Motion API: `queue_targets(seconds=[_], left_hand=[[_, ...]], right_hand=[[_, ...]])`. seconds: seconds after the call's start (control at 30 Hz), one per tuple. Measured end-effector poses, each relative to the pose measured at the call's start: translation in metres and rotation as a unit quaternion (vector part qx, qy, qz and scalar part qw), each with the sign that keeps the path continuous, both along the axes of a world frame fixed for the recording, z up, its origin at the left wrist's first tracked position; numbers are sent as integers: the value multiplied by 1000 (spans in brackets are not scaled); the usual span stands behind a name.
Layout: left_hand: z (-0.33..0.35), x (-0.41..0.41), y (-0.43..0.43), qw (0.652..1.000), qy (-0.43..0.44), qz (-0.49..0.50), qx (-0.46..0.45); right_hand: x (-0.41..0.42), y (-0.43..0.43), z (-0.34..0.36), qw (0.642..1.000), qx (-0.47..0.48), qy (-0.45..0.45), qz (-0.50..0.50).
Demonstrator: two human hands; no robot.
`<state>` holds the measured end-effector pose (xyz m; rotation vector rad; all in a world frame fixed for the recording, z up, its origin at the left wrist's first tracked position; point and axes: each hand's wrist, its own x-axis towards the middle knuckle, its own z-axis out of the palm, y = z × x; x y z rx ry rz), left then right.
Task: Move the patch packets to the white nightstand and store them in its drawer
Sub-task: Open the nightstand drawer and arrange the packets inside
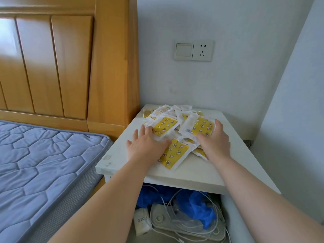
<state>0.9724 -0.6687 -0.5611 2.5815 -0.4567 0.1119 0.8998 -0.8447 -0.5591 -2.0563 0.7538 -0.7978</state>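
Observation:
A heap of several white-and-yellow patch packets (172, 123) lies on top of the white nightstand (201, 178). My left hand (146, 145) lies flat with fingers spread on the heap's left side. My right hand (215, 137) cups the heap's right side, fingers curled against a packet (199, 127). Whether it grips that packet I cannot tell. Below the top, the drawer (233, 213) stands pulled out and holds things.
The open drawer contains blue plastic (198, 206), white cables (177, 216), a white device and a small white pack (142, 223). A blue quilted mattress (43, 165) and wooden headboard (70, 64) stand to the left. A switch and socket (193, 50) sit on the wall.

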Motion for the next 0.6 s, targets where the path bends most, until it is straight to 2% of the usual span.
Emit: queue_targets(seconds=[0.1,0.23,0.33,0.43,0.6], left_hand=[[-1,-3,1,998,-23,-60,25],[-1,-7,1,996,-51,-75,21],[2,-12,1,993,-26,-117,3],[2,-13,3,988,-8,-151,2],[1,-13,5,993,-38,-111,-8]], right_hand=[[0,-1,0,999,-43,30,8],[-4,2,2,1000,-16,12,23],[-4,2,3,1000,-7,2,7],[1,0,0,998,-62,23,-14],[3,3,-3,978,-199,48,-42]])
